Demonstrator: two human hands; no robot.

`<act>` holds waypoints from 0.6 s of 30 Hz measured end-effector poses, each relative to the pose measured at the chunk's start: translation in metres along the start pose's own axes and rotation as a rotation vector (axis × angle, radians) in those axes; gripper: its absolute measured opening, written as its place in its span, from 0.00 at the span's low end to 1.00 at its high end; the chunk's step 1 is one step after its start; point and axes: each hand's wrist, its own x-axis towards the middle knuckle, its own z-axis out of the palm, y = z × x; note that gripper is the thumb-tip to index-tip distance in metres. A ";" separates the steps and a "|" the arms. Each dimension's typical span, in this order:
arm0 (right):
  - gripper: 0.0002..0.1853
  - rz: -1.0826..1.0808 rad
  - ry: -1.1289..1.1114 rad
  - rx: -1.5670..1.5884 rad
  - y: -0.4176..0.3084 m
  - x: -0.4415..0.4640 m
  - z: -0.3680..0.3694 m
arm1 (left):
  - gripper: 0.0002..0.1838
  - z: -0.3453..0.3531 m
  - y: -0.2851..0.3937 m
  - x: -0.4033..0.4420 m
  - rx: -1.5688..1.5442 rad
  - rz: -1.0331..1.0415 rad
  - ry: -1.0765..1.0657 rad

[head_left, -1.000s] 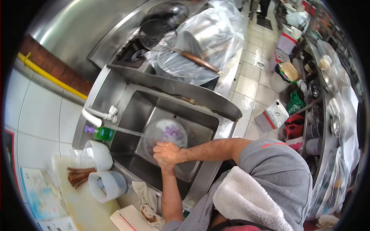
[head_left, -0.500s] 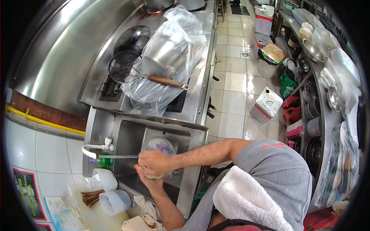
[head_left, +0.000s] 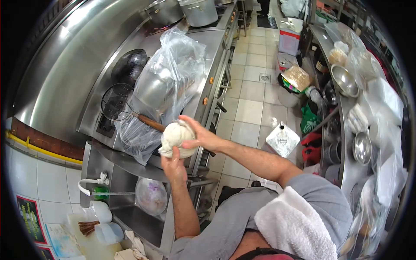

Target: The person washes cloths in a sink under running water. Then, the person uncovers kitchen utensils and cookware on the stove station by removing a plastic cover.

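Note:
A whitish, rounded bundle, cloth-like or dough-like, is held up between both hands over the edge of the stove counter. My left hand grips it from below, thumb against its underside. On its right side my right hand presses, with the fingers behind and the thumb in front. Down in the sink sits a clear bowl with something purple in it. Water runs from the white faucet toward the bowl.
A plastic-covered pot and a wooden-handled strainer lie on the stove. Large pots stand farther back. A square tin is on the floor, beside a shelf with metal bowls. White containers stand left of the sink.
Both hands have risen out of the sink, away from the bowl, with the whitish bundle between them. The view has shifted toward the stove and aisle.

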 end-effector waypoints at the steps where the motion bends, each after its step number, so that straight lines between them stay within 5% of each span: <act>1: 0.41 0.004 -0.016 -0.003 0.005 0.000 -0.020 | 0.20 0.012 -0.013 0.011 -0.024 -0.028 0.008; 5: 0.43 0.224 0.095 0.321 0.016 0.016 -0.089 | 0.19 0.041 -0.067 0.062 0.038 -0.157 -0.133; 8: 0.34 0.308 0.301 0.414 0.032 0.036 -0.147 | 0.32 0.056 -0.095 0.103 0.140 -0.262 -0.404; 18: 0.23 0.119 0.729 0.295 0.050 0.189 -0.381 | 0.30 0.033 -0.133 0.196 0.555 -0.359 -0.463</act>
